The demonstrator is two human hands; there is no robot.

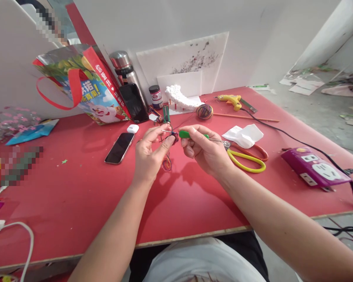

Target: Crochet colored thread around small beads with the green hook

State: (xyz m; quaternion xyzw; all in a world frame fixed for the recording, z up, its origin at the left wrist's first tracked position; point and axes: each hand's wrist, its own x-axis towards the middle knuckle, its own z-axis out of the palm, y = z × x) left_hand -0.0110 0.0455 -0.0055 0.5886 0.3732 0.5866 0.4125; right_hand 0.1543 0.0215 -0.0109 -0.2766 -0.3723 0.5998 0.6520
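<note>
Over the red table, my right hand (204,147) is closed around the green handle of a crochet hook (190,135). Its thin metal shaft points left toward my left hand (152,150). Between the thumb and fingers of that left hand is a small dark multicoloured piece of crochet work (173,137), partly hidden by the thumb. The hook's tip lies by this piece; whether it passes through a stitch I cannot tell. Loose yarn (166,163) dangles below, and a strand leads toward a multicoloured yarn ball (204,111) behind my hands.
Scissors (248,166) and crumpled white paper (243,135) lie right of my right hand. A yellow glue gun (232,101) and a purple box (315,166) with a black cable are farther right. Phones (120,148), a white earbud case (133,129), a flask (125,66) and a bag (85,86) stand left.
</note>
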